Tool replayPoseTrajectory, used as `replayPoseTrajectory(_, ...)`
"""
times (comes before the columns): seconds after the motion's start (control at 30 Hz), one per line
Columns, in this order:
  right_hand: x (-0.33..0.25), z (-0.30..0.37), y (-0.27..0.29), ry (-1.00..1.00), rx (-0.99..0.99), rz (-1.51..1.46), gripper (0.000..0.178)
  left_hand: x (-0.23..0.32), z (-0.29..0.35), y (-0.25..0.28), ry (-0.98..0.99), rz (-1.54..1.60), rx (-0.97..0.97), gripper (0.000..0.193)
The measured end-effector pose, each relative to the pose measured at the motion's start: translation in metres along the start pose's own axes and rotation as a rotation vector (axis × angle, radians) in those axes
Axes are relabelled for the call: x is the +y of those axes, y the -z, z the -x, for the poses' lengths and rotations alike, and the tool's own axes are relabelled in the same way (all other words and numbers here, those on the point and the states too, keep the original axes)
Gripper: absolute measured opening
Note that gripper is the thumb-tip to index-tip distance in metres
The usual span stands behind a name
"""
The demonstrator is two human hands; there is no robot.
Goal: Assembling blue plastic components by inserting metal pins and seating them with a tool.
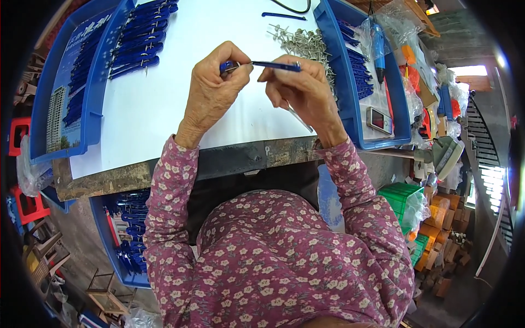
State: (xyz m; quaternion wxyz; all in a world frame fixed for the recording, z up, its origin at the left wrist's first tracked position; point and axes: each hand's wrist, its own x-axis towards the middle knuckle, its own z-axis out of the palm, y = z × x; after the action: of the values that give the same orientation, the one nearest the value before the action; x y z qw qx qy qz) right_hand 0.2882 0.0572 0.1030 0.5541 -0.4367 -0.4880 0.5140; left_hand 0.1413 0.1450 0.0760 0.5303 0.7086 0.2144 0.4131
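Over the white work surface, my left hand [216, 82] is closed in a pinch on a dark blue plastic piece [227, 66], most of it hidden by the fingers. A slim dark blue strip [279, 66] runs from my left fingertips across to my right hand [306, 85], whose fingers are curled round it. Whether the two blue pieces are joined, I cannot tell. Below my right palm a thin silvery rod [299, 119] sticks out. Just beyond my right hand lies a pile of small metal pins with flat heads [306, 44]. A loose blue strip [283, 16] lies farther back.
Rows of blue pieces with metal bits [139, 41] lie at the left, beside a blue tray [94, 117]. Another blue tray [358, 123] at the right holds blue pieces and a small grey device [379, 120]. Below the table edge stands a blue crate [104, 235].
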Motion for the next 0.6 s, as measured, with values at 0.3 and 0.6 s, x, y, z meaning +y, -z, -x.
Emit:
replayPoseTrajectory(0.3,0.013,-0.009,-0.012,0.24,0.334,0.38,0.019,-0.006,0.002,-0.005,0.081,0.023,-0.03,0.009)
replayPoseTrajectory(0.6,0.013,-0.026,0.006,0.112,0.209,0.309,0.019,-0.008,-0.001,-0.004,0.159,0.152,-0.171,0.005)
